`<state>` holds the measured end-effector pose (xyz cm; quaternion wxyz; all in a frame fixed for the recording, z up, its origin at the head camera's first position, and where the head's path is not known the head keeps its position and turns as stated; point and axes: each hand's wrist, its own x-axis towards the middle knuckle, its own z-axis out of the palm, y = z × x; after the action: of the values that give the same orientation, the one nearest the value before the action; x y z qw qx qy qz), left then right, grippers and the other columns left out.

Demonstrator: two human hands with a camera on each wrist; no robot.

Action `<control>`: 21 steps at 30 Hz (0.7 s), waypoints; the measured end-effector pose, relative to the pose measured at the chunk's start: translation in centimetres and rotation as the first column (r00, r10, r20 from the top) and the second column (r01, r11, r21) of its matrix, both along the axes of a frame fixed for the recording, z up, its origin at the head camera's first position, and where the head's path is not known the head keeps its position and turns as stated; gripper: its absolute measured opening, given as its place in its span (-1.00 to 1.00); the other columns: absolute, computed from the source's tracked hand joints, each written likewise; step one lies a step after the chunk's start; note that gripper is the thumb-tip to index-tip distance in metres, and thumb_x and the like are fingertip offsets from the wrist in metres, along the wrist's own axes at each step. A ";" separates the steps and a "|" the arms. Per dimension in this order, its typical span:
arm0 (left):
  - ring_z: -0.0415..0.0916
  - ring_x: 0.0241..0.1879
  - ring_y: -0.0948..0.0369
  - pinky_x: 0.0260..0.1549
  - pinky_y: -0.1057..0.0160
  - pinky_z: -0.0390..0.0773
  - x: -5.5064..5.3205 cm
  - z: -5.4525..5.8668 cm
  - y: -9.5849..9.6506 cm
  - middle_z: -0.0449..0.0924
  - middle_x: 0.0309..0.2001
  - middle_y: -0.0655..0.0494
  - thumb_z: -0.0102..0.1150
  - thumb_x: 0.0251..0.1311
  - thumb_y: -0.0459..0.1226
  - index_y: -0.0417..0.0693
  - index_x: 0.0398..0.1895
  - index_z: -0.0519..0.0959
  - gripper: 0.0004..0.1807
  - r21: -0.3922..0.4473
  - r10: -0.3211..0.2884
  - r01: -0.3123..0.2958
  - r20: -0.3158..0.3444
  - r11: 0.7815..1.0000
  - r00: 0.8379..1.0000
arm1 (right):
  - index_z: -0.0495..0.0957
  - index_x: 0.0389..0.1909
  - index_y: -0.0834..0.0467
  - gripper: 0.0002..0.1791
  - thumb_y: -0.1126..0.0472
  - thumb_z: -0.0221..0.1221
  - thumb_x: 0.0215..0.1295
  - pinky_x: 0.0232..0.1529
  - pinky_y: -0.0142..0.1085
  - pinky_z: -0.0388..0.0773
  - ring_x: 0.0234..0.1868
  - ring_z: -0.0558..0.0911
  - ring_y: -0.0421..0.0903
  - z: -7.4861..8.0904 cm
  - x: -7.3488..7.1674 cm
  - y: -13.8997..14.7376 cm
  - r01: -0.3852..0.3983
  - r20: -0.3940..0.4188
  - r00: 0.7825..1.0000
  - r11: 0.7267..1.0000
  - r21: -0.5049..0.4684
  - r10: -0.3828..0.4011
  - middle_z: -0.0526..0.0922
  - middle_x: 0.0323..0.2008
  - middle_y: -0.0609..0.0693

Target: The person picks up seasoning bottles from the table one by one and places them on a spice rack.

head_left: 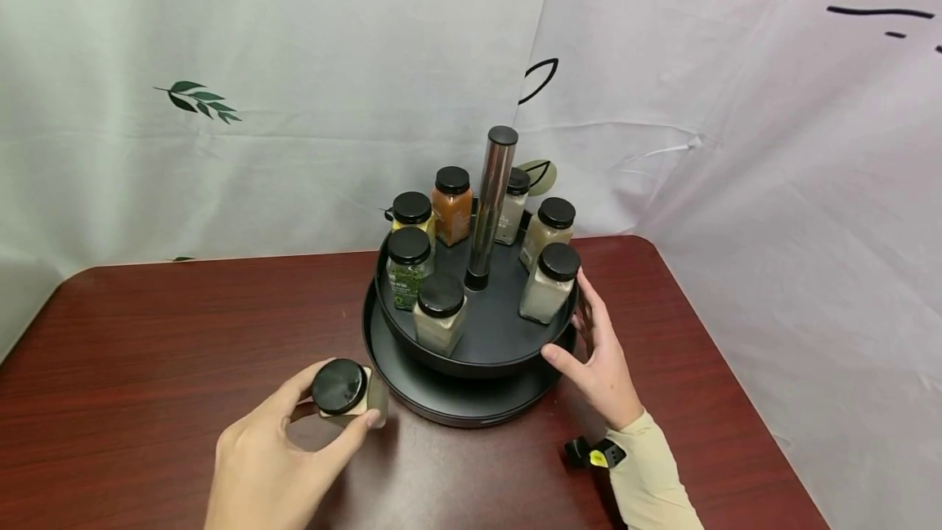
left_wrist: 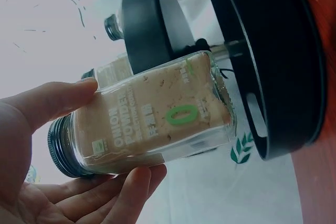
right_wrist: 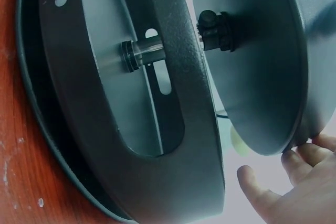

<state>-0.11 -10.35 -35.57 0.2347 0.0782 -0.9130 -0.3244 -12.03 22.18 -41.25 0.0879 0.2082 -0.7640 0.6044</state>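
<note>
My left hand (head_left: 283, 440) holds a square glass spice jar (head_left: 374, 399) with a black lid, just off the front left of a black two-tier turntable rack (head_left: 471, 362). Pale powder fills this jar, and its label reads onion powder (left_wrist: 152, 114) in the left wrist view. Thumb and fingers pinch it from opposite sides. My right hand (head_left: 599, 358) is at the right side of the upper tray, fingertips touching its outer rim. In the right wrist view, the fingers (right_wrist: 302, 163) meet that rim while the thumb stands apart below.
Several black-lidded jars stand around the upper tray, among them a green herb jar (head_left: 408, 272), an orange one (head_left: 452, 211) and a pale one (head_left: 439, 321). A metal post (head_left: 491, 211) rises from the tray's middle. White cloth (head_left: 294, 105) hangs behind the reddish-brown table (head_left: 184, 350).
</note>
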 end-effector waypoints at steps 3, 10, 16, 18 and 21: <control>0.65 -0.36 0.37 -0.31 0.54 0.42 0.0 0.3 0.4 0.66 -0.36 0.55 0.71 -0.33 -0.09 0.30 -0.01 0.67 -0.35 -0.011 -0.031 0.030 -0.014 0.999 0.999 | -0.07 0.62 -0.07 0.06 0.43 0.31 0.22 0.43 -0.41 0.17 0.55 0.12 -0.07 0.0 0.0 0.0 -0.004 -0.002 1.000 1.000 -0.005 0.004 0.00 0.59 -0.06; 0.63 -0.35 0.44 -0.30 0.56 0.44 0.0 1.0 1.4 0.60 -0.37 0.66 0.72 -0.34 -0.08 0.39 -0.01 0.66 -0.33 0.002 -0.097 0.097 -0.036 0.995 0.995 | -0.07 0.62 -0.07 0.06 0.43 0.31 0.22 0.44 -0.39 0.16 0.55 0.12 -0.07 0.1 -0.1 -0.1 -0.011 -0.007 1.000 1.000 -0.014 0.011 -0.01 0.59 -0.06; 0.63 -0.35 0.46 -0.30 0.54 0.48 -0.1 1.7 2.4 0.60 -0.33 0.69 0.73 -0.35 -0.09 0.41 0.00 0.65 -0.32 0.016 -0.153 0.155 -0.107 0.988 0.982 | -0.06 0.61 -0.05 0.06 0.43 0.31 0.22 0.43 -0.40 0.17 0.54 0.14 -0.07 0.0 -0.1 0.0 -0.012 -0.009 1.000 1.000 -0.015 0.012 0.00 0.59 -0.04; 0.63 -0.34 0.46 -0.29 0.53 0.49 -0.2 1.9 2.8 0.60 -0.31 0.68 0.73 -0.35 -0.09 0.41 0.00 0.65 -0.31 0.018 -0.165 0.169 -0.124 0.986 0.978 | -0.06 0.61 -0.05 0.06 0.43 0.31 0.22 0.44 -0.40 0.17 0.54 0.15 -0.07 0.0 -0.1 0.0 -0.014 -0.010 1.000 1.000 -0.017 0.014 0.00 0.59 -0.05; 0.63 -0.32 0.46 -0.28 0.52 0.50 -0.3 2.2 3.2 0.62 -0.26 0.66 0.72 -0.35 -0.08 0.39 0.02 0.65 -0.30 0.016 -0.188 0.192 -0.141 0.981 0.972 | -0.06 0.61 -0.05 0.06 0.44 0.30 0.22 0.44 -0.38 0.17 0.54 0.14 -0.06 0.0 -0.1 0.0 -0.017 -0.013 1.000 1.000 -0.020 0.017 -0.01 0.59 -0.05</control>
<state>-0.39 -7.15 -33.35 0.2646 -0.0287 -0.8928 -0.3636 -12.16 22.13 -41.28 0.0896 0.2175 -0.7554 0.6116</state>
